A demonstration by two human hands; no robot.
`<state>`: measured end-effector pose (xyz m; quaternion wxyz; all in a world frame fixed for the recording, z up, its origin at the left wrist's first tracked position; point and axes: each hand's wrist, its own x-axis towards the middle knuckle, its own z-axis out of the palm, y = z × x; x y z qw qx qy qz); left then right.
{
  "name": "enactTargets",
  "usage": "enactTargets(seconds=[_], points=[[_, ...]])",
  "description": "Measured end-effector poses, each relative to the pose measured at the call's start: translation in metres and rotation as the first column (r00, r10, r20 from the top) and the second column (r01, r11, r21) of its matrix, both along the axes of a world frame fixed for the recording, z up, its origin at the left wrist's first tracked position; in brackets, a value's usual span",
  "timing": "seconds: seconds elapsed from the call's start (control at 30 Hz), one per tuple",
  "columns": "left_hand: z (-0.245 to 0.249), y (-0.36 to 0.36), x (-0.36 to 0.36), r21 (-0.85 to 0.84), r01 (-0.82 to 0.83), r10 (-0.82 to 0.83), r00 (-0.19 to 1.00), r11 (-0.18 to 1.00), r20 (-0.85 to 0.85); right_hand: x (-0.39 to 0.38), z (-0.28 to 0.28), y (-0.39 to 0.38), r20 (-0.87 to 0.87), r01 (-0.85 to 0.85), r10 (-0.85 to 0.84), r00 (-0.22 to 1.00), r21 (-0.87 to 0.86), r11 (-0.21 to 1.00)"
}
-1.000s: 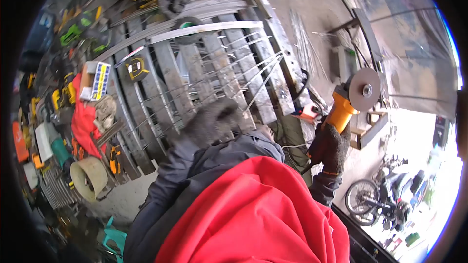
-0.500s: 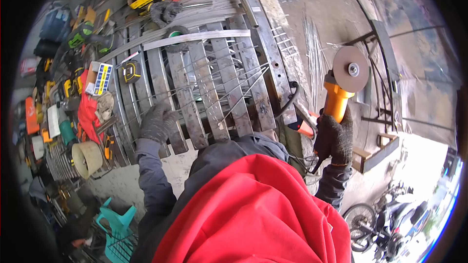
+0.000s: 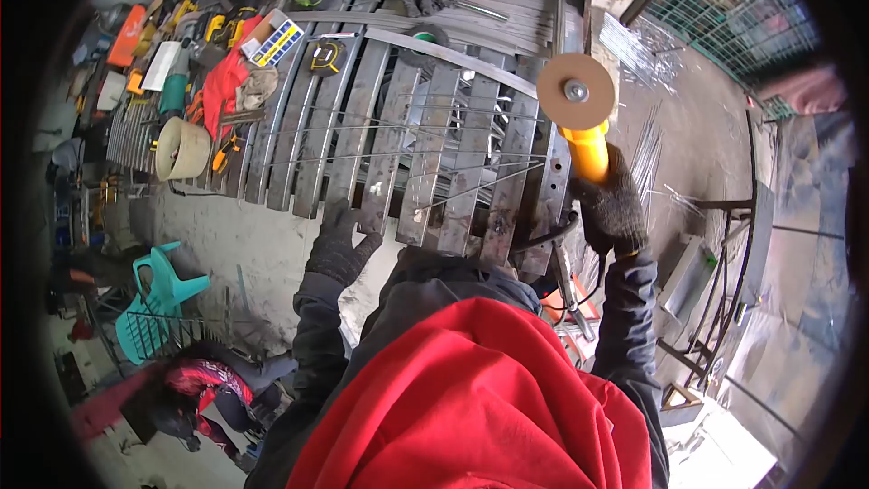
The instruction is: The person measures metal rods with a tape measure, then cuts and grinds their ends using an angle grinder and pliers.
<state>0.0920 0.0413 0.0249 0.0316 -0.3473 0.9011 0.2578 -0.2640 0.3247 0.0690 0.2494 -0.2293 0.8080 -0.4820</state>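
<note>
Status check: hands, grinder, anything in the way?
Right hand grips grinder, disc up over steel slats. Left hand open at slat ends. Thin rods lie across slats.

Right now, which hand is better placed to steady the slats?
Left, likely. The left hand is free by the near ends of the slats; the right hand grips the grinder, disc raised.

Grinder (image 3: 587,152) body is mostly buried in the right grip (image 3: 614,208); only the orange neck and the disc (image 3: 576,91) show. Left grip (image 3: 340,244) is seen from the back, palm hidden; contact with the slatted surface (image 3: 434,154) can't be told. Red hood (image 3: 471,398) blocks the torso. Tools (image 3: 181,27) top left are too small to identify. Person (image 3: 195,389) bottom left is blurred and cut off by the frame edge.
</note>
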Motion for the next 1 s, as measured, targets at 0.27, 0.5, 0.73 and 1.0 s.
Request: enactTargets(seconds=[0.27, 0.5, 0.73, 1.0], points=[[-0.001, 0.007, 0.008, 0.124, -0.071, 0.086, 0.989, 0.990, -0.120, -0.046, 0.008, -0.091, -0.393, -0.192, 0.219, 0.893, 0.107, 0.976], [0.005, 0.006, 0.007, 0.142, -0.055, 0.072, 0.990, 0.988, -0.118, -0.049, -0.028, -0.137, -0.347, -0.262, 0.249, 0.904, 0.010, 0.965], [0.008, 0.002, 0.013, 0.166, -0.011, 0.037, 0.988, 0.986, -0.153, -0.051, -0.027, -0.133, -0.496, -0.125, 0.247, 0.832, 0.266, 0.956], [0.015, -0.016, 0.011, 0.116, -0.015, 0.032, 0.989, 0.993, -0.145, -0.056, -0.042, -0.130, -0.668, -0.060, 0.227, 0.709, 0.263, 0.963]])
